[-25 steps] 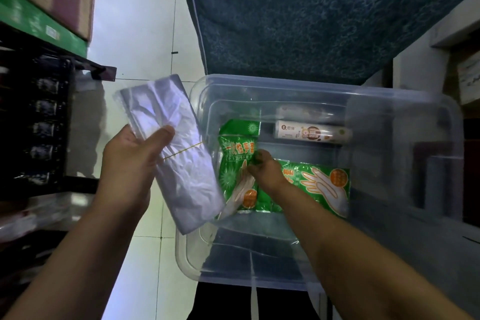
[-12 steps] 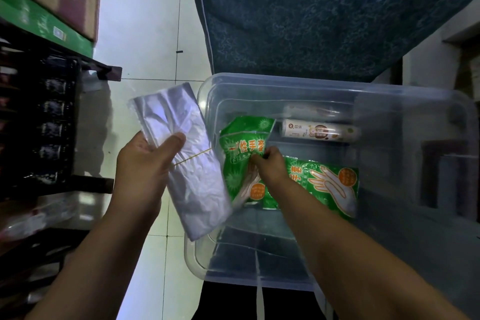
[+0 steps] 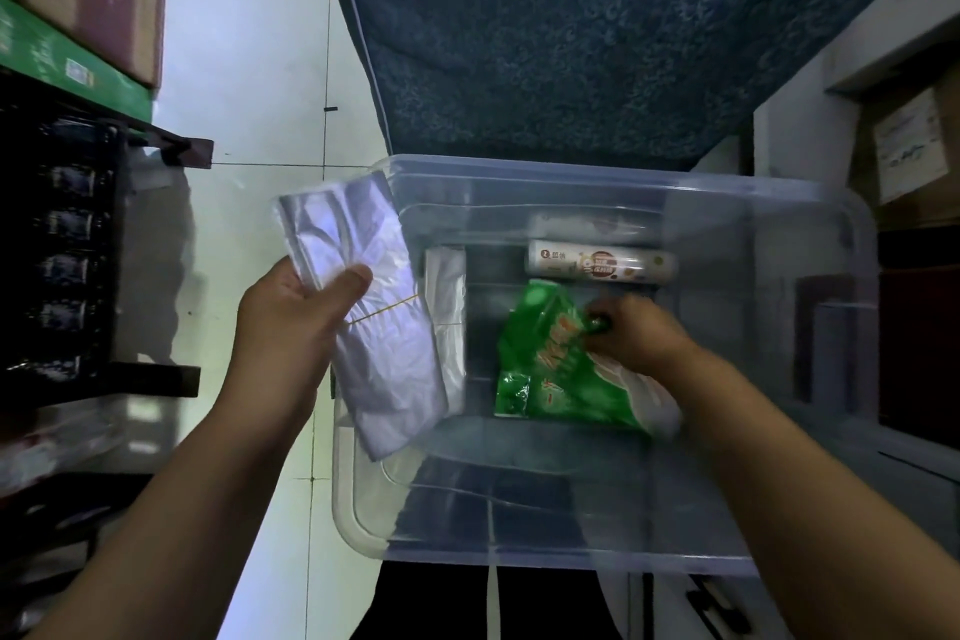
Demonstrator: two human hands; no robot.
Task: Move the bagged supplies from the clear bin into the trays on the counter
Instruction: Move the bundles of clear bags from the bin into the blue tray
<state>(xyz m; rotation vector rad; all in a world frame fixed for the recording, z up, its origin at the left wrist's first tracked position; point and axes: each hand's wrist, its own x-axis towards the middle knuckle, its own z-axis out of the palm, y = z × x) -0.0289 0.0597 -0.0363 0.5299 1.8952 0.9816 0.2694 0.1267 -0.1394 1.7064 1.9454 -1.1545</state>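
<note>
Right hand (image 3: 631, 335) pinching crinkled green packets (image 3: 550, 359) inside clear bin (image 3: 597, 185), left hand (image 3: 291, 322) gripping banded white bags (image 3: 374, 307) over bin's left rim, bare floor right of packets

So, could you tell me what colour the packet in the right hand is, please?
The packet is green with orange-red print; head view.

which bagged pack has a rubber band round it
The white plastic-bag bundle in the left hand: a thin yellow band crosses it. The green glove pack in the right hand shows none.
</note>
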